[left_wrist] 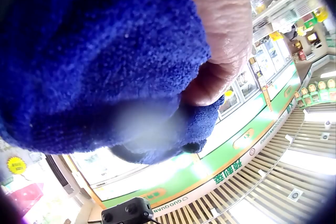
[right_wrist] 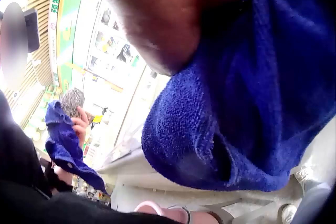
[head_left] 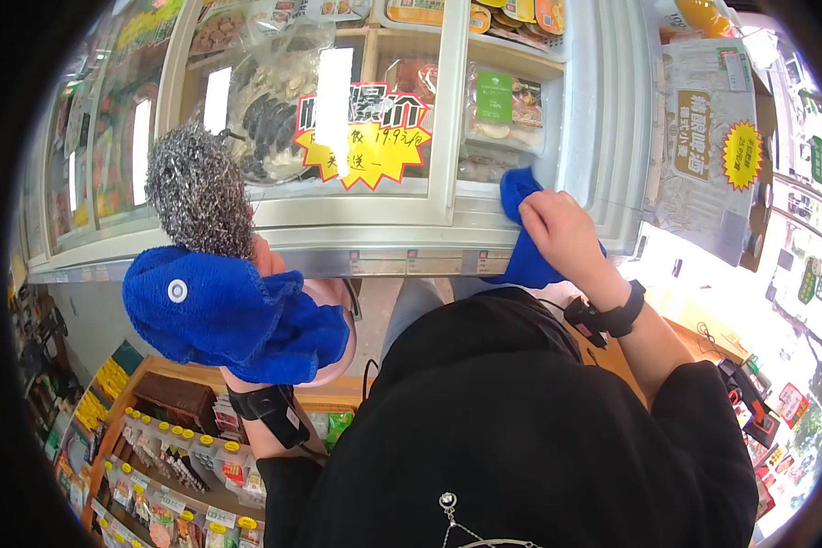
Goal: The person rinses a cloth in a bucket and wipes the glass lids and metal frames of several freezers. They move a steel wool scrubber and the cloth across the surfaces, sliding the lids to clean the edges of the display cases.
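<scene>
My left hand [head_left: 265,258] holds a grey steel wool scrubber [head_left: 199,190] and a blue cloth [head_left: 219,315] with a white ring on it. The cloth drapes over the wrist in the head view and covers most of that hand. My right hand [head_left: 562,233] grips another blue cloth [head_left: 532,260] at the front rim of a white glass-topped freezer [head_left: 356,239]. Part of this cloth reaches over the rim and part hangs down outside it. In the right wrist view, the bunched cloth [right_wrist: 210,140] fills much of the picture below the palm.
A sliding glass lid bears a yellow price sign [head_left: 365,151]. Packaged food [head_left: 507,105] lies inside the freezer's uncovered right part. To the right stands a printed carton [head_left: 708,146]. Shelves of packets [head_left: 183,466] are at the lower left, beside the person's black shirt [head_left: 521,429].
</scene>
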Tool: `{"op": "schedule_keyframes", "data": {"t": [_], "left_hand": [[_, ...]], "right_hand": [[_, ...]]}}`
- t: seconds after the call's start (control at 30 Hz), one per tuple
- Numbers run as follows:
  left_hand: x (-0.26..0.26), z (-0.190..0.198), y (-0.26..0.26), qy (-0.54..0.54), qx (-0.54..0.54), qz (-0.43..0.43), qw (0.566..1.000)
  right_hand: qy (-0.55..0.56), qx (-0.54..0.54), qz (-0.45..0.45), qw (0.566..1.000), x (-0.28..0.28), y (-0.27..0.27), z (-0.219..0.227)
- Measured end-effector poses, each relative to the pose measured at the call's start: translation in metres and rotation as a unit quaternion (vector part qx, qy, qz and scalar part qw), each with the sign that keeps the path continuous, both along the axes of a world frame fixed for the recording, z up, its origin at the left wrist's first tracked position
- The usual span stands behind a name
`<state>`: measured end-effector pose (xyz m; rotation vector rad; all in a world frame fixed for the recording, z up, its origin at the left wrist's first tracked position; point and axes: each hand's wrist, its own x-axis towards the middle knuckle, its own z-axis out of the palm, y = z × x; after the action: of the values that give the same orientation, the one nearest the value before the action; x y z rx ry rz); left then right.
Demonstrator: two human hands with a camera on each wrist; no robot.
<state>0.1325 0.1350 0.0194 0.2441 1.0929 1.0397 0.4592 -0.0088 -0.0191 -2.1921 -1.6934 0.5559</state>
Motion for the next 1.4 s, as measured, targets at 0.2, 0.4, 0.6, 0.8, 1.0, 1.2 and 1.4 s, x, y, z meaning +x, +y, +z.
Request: {"op": "schedule_keyframes", "data": {"t": [0.2, 0.4, 0.6, 0.8, 1.0, 1.2, 1.4], "left_hand": [[0.019, 0.015, -0.015, 0.168, 0.076, -0.043, 0.982], [0.014, 0.019, -0.01, 0.018, 0.105, -0.096, 0.99], [-0.044, -0.01, -0.026, -0.058, 0.189, -0.173, 0.965], [-0.002, 0.022, -0.023, 0.026, 0.081, -0.018, 0.996], [-0.023, -0.009, -0.01, -0.038, 0.124, -0.149, 0.98], [-0.015, -0.013, -0.011, -0.104, 0.191, -0.241, 0.946], [-0.026, -0.023, -0.011, -0.205, 0.262, -0.294, 0.896]], "right_hand": [[0.174, 0.17, 0.155, 0.958, -0.073, 0.034, 0.033], [0.019, 0.073, 0.238, 0.968, -0.071, 0.026, 0.027], [-0.05, 0.024, 0.196, 0.979, -0.051, 0.018, 0.026], [-0.094, -0.164, 0.19, 0.963, -0.012, -0.045, 0.054], [-0.096, -0.602, 0.059, 0.791, 0.06, -0.193, 0.052], [0.067, -0.343, -0.208, 0.913, 0.067, -0.127, 0.121], [0.315, -0.106, -0.247, 0.91, 0.037, -0.045, 0.12]]}}
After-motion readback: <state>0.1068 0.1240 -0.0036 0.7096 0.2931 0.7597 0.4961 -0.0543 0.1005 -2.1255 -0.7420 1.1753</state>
